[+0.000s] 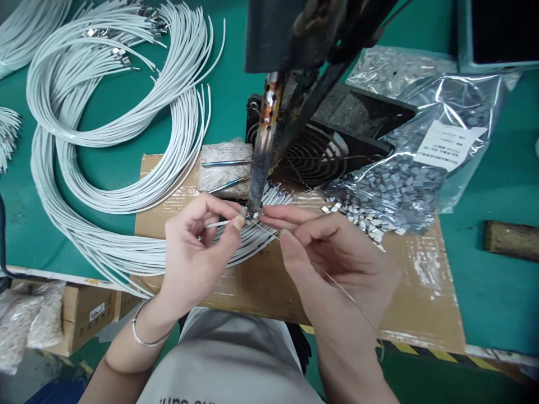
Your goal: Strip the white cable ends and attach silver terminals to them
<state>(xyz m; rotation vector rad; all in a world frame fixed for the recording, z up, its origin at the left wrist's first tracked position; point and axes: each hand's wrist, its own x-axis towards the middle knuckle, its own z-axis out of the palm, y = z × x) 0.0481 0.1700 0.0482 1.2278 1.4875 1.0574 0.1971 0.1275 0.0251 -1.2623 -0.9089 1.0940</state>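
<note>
My left hand [197, 247] pinches a white cable [217, 224] between thumb and fingertips, its end turned to the right. Close to that end is the tip of a soldering iron [261, 157], which comes down from above on a dark stand. My right hand [337, 258] is closed around a thin solder wire [343, 289]; the wire runs from the iron's tip across the palm. A tiny shiny metal piece [258, 214] sits by the right fingertips at the tip. Whether the fingers grip this piece is hard to see.
Bundles of white cables [126, 196] curve over the green table [236, 33] and cardboard [412, 292]. Small metal pieces [374, 224] spill from a clear bag [458, 134]. Behind the iron is a black fan [311, 160]. A wrapped block [225, 154] lies left of the iron.
</note>
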